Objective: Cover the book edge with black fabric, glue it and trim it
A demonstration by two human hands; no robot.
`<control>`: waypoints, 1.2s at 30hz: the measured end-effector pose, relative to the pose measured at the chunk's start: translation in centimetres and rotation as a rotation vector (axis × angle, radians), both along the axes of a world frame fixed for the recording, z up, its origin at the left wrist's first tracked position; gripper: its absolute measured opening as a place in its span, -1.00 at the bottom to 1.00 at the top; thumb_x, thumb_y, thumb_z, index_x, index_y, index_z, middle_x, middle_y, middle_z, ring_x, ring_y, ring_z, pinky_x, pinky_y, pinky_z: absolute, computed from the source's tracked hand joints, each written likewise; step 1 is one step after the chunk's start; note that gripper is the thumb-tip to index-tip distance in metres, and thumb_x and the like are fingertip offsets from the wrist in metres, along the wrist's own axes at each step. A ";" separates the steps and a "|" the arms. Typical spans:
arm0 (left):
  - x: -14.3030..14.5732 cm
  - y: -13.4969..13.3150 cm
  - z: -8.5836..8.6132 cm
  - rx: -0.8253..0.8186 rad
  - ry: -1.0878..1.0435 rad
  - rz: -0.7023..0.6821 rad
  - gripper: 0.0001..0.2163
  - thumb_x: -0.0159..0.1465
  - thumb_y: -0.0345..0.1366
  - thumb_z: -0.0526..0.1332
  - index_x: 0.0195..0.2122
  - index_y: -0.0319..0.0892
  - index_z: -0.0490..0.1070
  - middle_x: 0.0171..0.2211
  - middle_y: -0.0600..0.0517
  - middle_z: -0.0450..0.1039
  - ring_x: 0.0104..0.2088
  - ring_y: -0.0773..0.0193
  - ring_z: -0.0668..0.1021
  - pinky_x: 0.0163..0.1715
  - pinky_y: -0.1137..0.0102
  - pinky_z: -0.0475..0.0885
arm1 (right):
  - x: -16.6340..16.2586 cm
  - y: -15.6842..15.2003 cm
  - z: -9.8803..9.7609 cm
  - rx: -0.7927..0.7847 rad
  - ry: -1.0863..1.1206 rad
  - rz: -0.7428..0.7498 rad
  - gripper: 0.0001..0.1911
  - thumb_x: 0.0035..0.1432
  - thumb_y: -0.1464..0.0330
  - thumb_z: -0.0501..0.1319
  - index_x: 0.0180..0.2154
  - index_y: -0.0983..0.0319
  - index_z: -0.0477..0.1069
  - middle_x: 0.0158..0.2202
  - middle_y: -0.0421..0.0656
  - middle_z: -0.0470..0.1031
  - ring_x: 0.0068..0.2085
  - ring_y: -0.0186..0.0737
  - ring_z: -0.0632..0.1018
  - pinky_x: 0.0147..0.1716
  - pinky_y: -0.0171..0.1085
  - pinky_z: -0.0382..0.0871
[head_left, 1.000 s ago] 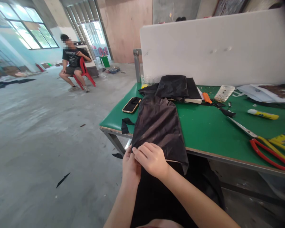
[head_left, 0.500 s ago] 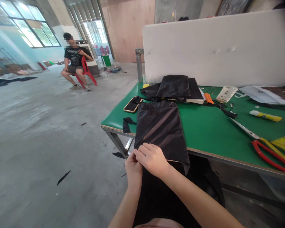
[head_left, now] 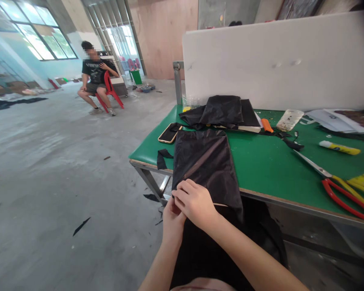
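Note:
A long piece of black fabric lies over the near left corner of the green table and hangs down over its edge into my lap. My right hand is closed, pinching the fabric's near left edge just off the table. Underneath it, my left hand grips the same edge with its fingers mostly hidden by the right hand.
A phone and a black fabric strip lie at the table's left end. Behind the cloth sits a pile of black fabric. Red-handled scissors, a glue stick and a white partition are to the right. A person sits on a red chair far left.
Both hands have shifted slightly up and right along the fabric edge. The cloth has flattened on the table and a diagonal crease now shows.

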State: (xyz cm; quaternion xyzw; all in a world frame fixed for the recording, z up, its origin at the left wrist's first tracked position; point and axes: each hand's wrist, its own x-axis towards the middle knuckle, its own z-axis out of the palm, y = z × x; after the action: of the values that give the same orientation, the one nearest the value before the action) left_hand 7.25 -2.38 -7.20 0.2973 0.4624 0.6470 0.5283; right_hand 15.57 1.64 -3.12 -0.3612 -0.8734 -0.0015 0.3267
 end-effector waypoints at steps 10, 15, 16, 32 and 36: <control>-2.5 -0.5 1.7 -0.132 -0.573 -0.203 -0.93 0.07 -0.36 0.20 -0.40 -0.18 0.41 -0.41 0.05 0.40 -0.37 0.34 0.49 -0.35 0.45 0.42 | 0.3 -0.1 -0.2 0.008 0.005 0.010 -0.89 0.22 0.44 0.15 -0.31 0.23 0.46 -0.24 -0.17 0.45 -0.27 -0.30 0.37 -0.36 -0.32 0.28; -2.6 0.1 1.3 -0.176 -0.595 -0.157 -0.89 0.17 -0.29 0.19 -0.42 -0.19 0.44 -0.39 0.02 0.44 -0.37 0.34 0.50 -0.37 0.46 0.43 | 0.3 0.0 -0.1 0.023 -0.040 0.048 -0.87 0.23 0.46 0.12 -0.25 0.26 0.45 -0.22 -0.15 0.48 -0.25 -0.28 0.38 -0.32 -0.31 0.30; -2.5 0.2 1.2 -0.175 -0.600 -0.142 -0.88 0.18 -0.28 0.18 -0.41 -0.20 0.44 -0.39 0.02 0.44 -0.37 0.35 0.50 -0.38 0.47 0.43 | 0.4 0.0 -0.1 0.024 -0.040 0.051 -0.86 0.23 0.46 0.12 -0.24 0.27 0.45 -0.22 -0.15 0.48 -0.25 -0.28 0.38 -0.32 -0.31 0.30; -0.9 -0.1 2.0 -0.176 -0.876 0.058 -0.80 0.28 -0.32 0.05 -0.46 -0.22 0.37 -0.50 0.08 0.36 -0.42 0.40 0.50 -0.36 0.52 0.41 | -0.4 0.0 -0.9 0.119 -0.019 0.000 -0.84 0.20 0.53 0.07 -0.33 0.28 0.41 -0.37 -0.14 0.44 -0.35 -0.26 0.36 -0.38 -0.28 0.26; -0.7 -0.2 2.2 -0.217 -1.042 0.106 -0.68 0.35 -0.37 -0.09 -0.47 -0.23 0.36 -0.51 0.07 0.39 -0.41 0.42 0.53 -0.34 0.54 0.42 | 0.0 0.1 -1.0 0.083 -0.019 0.024 -0.86 0.22 0.50 0.08 -0.32 0.27 0.41 -0.33 -0.14 0.46 -0.32 -0.26 0.37 -0.36 -0.28 0.27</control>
State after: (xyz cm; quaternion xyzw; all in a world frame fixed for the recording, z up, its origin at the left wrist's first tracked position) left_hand 6.59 -2.55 -5.02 -0.1435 0.2175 0.6831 0.6822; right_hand 15.54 1.70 -4.14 -0.3368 -0.8799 -0.0371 0.3332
